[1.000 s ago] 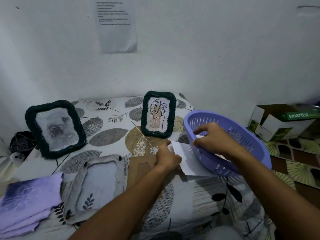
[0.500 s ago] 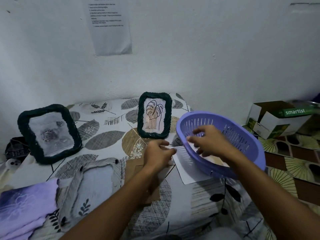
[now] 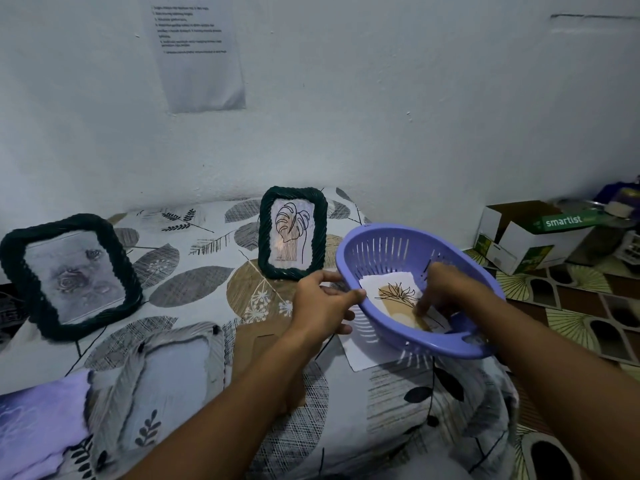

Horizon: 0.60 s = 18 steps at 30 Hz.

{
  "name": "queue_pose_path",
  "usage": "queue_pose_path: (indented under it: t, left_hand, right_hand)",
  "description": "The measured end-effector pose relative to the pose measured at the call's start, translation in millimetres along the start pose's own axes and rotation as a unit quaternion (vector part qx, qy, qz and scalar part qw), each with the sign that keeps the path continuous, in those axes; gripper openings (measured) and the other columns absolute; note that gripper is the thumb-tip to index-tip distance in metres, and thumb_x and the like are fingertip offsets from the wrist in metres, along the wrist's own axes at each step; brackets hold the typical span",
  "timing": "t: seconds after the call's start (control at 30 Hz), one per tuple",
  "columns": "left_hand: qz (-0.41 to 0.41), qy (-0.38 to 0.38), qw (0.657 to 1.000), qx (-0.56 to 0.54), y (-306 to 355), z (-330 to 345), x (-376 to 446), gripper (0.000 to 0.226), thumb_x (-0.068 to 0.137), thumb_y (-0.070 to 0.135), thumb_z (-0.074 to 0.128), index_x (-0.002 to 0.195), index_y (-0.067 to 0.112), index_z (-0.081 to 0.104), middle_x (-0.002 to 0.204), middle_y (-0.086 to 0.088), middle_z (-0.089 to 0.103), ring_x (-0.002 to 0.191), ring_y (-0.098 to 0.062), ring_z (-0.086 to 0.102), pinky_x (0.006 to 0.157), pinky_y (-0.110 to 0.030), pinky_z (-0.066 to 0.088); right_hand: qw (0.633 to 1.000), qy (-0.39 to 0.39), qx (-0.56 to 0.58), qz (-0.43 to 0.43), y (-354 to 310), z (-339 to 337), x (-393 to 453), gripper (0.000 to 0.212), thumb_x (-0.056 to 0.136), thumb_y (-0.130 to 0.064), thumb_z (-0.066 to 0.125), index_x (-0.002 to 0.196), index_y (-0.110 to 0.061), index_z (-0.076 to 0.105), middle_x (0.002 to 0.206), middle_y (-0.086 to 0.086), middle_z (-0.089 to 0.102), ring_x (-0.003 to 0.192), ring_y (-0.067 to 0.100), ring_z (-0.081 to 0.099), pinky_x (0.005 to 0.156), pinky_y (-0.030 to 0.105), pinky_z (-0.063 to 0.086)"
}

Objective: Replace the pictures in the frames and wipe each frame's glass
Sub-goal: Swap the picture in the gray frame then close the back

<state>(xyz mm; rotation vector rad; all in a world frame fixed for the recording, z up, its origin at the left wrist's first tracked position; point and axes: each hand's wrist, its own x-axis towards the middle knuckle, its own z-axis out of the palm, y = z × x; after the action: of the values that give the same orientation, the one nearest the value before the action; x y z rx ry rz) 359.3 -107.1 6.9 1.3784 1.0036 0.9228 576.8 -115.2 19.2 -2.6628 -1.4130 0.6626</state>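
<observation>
The leaf-patterned tablecloth (image 3: pixel 194 282) runs back to the white wall; the right table edge drops beside a white cardboard box (image 3: pixel 519 237). At far left a dark green woven frame (image 3: pixel 69 275) leans, with a lilac folded cloth (image 3: pixel 38 420) near it and a frame lying face down (image 3: pixel 166 372). A second green woven frame (image 3: pixel 292 233) stands centre. The left hand (image 3: pixel 322 306) grips the purple slotted plastic basket's rim (image 3: pixel 460 348). The right hand (image 3: pixel 446 289) reaches inside, fingertips pressing a printed plant picture (image 3: pixel 391 296).

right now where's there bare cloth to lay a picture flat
Free: between the large green frame and the small green frame, and near the front edge under the purple basket. Crowded: front left, where the face-down frame meets the purple cloth.
</observation>
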Motion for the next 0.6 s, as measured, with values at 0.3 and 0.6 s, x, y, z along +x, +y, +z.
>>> queue_pose_path:
  t: [0.3, 0.6]
  left_hand:
    - [-0.006, -0.003, 1.000, -0.002, -0.3, -1.5, -1.7, 0.026, 0.079, 0.011, 0.077, 0.089, 0.020, 0.055, 0.079, -0.011, 0.064, 0.059, -0.019, 0.064, 0.051, -0.033, 0.055]
    - [0.028, 0.040, 0.996, 0.078, 0.0, -0.7, -1.4, 0.028, 0.076, 0.019, 0.081, 0.088, 0.025, 0.057, 0.073, -0.002, 0.063, 0.061, -0.014, 0.060, 0.061, -0.031, 0.054]
  right_hand:
    - [0.996, 0.071, 0.060, 0.012, 1.3, -1.0, 5.2, 0.026, 0.072, -0.006, 0.080, 0.087, 0.000, 0.060, 0.070, 0.010, 0.061, 0.059, 0.021, 0.057, 0.044, 0.026, 0.040]
    - [0.969, 0.074, 0.233, -0.021, 10.2, -10.7, 4.0, 0.013, 0.075, -0.004, 0.076, 0.076, 0.005, 0.066, 0.063, 0.016, 0.062, 0.049, 0.022, 0.052, 0.047, 0.027, 0.044]
